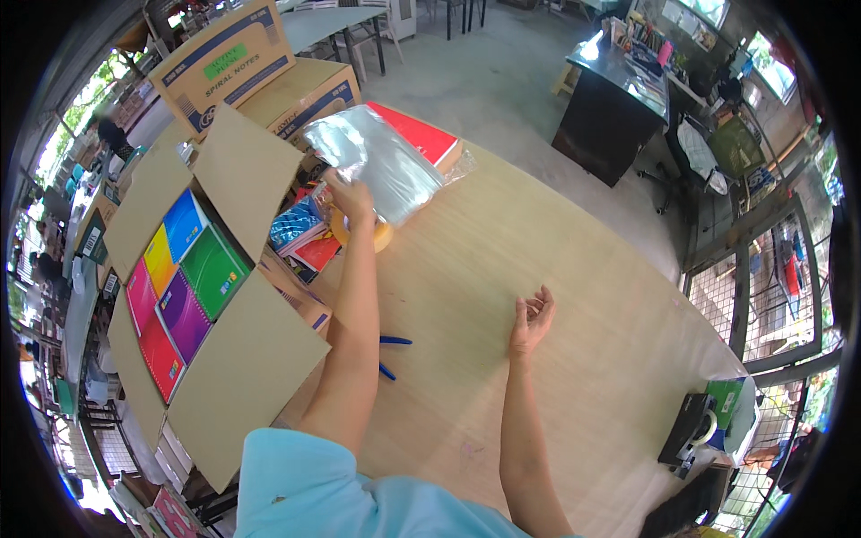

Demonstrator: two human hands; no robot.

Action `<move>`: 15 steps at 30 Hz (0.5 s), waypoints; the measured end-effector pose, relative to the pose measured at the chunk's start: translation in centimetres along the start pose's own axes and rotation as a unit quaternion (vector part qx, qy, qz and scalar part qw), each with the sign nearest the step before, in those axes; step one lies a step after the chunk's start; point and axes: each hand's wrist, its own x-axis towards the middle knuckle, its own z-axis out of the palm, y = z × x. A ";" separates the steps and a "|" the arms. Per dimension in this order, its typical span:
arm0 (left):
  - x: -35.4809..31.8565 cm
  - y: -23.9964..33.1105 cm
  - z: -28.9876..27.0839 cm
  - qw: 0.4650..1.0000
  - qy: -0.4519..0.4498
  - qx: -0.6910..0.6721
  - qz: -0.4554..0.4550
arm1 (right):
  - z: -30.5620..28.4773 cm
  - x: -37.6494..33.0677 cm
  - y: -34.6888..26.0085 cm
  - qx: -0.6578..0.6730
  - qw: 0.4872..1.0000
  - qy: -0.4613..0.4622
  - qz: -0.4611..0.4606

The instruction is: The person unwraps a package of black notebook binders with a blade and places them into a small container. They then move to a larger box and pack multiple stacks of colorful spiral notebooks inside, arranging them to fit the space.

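My left hand (350, 197) reaches far across the wooden table (574, 296) and grips the edge of a stack of clear plastic sleeves (381, 157). A roll of tan packing tape (381, 238) lies just under that hand. A red notebook (420, 133) sits beneath the plastic at the table's far end. My right hand (532, 320) hovers over the middle of the table, empty, palm up with the fingers loosely curled.
An open cardboard box (242, 179) of coloured spiral notebooks (184, 287) stands at my left. More notebooks (300, 233) lie between box and table. Blue-handled scissors (387, 354) peek from behind my left arm. A tape dispenser (695, 430) sits at the table's right edge. Closed cartons (233, 58) are stacked behind.
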 end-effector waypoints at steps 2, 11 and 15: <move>-4.8 2.9 -1.3 0.985 -0.139 -0.100 0.005 | -1.6 1.6 0.8 0.112 0.990 -0.019 0.086; -12.9 0.3 -10.1 0.904 -0.379 0.184 0.071 | -0.8 -0.5 -3.9 0.189 0.918 -0.295 0.188; -6.2 -3.4 -10.6 0.841 -0.272 0.395 0.250 | 1.7 -0.7 -6.1 0.055 0.911 -0.355 0.204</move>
